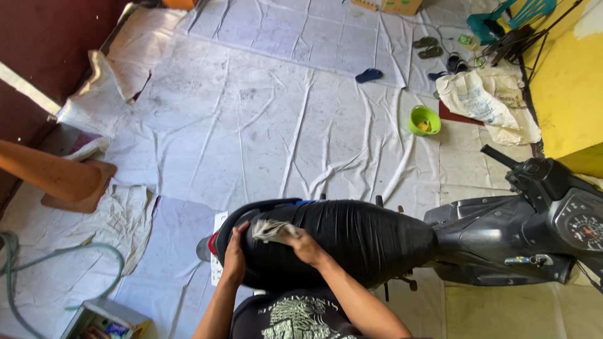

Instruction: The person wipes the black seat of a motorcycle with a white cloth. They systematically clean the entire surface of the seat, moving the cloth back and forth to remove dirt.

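Head view, seat: a motorcycle seat [352, 242] lay across the lower middle of the frame, long and rounded, wrapped in glossy black covering that gathered into fine creases toward its narrow right end.
Head view, left hand: the left hand [235, 257] lay flat on the broad rear end of the seat, fingers curved over the edge, pressing the cover rather than clasping anything.
Head view, right hand: the right hand [306, 243] rested on top of the seat and clutched a crumpled grey-white rag [269, 230], bunched and soft-looking.
Head view, motorcycle: the black motorcycle [502, 238] carried the seat; its matte body panels, handlebar [502, 157] and round speedometer [587, 229] sat at the right, the dial cut off by the frame edge.
Head view, floor: a wide white tarpaulin [264, 119], wrinkled and smudged with grey dirt, covered the ground beyond the seat.
Head view, around: a lime-green plastic bowl [424, 119] stood well apart from the seat, near a printed white sack [487, 100]; a blue sandal [369, 75] and darker sandals [427, 47] lay farther off.
Head view, left side: an orange wooden piece [50, 172] and a pale green hose [56, 257] lay at the left; a small box [100, 317] sat at the bottom edge.
Head view, hidden: the person's own forearms and dark printed shirt [295, 314] blocked the seat's near side; the box's contents were too small to make out.
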